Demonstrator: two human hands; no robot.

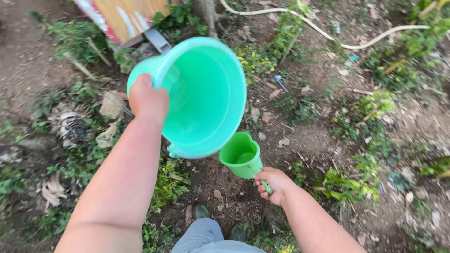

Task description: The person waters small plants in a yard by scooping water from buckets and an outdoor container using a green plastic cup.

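Item: green bucket (206,93), tilted mouth-down toward the green dipper (242,159) just beneath its lip, left hand (147,100) clamped on the rim, right hand (276,183) closed around the dipper's handle; pouring well likely calls for a slow tilt and a level dipper above the soil (300,140).

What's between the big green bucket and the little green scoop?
Nothing: in the head view the bucket's lower rim nearly meets the scoop; behind the narrow gap lies only bare soil.
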